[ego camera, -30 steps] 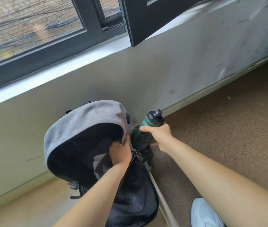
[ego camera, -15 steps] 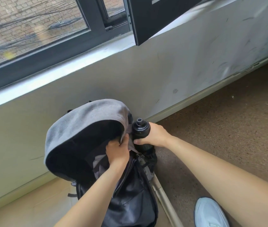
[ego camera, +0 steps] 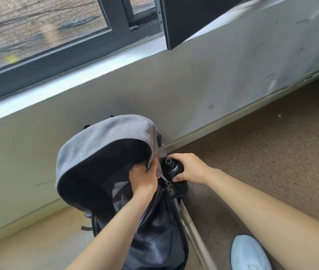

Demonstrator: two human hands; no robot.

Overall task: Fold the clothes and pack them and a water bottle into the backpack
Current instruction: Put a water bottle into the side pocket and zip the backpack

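A grey and black backpack (ego camera: 104, 145) stands open against the wall, its grey lid flipped up. My left hand (ego camera: 142, 177) grips the edge of the opening at the right side. A water bottle (ego camera: 170, 167) with a black cap sits upright in the backpack's right side pocket; only the cap and neck show. My right hand (ego camera: 190, 169) is curled round the bottle's top. Light grey cloth (ego camera: 118, 187) shows inside the main compartment.
The wall (ego camera: 203, 90) and a window sill run behind the backpack, with an open dark window panel (ego camera: 190, 18) overhead. A metal floor strip (ego camera: 197, 238) divides tan flooring on the left from brown carpet (ego camera: 271, 152) on the right. A white shoe (ego camera: 249, 254) is at the bottom right.
My right hand has pushed the green bottle down into the side pocket; its body is now hidden and only the cap shows. My left hand kept its grip on the opening.
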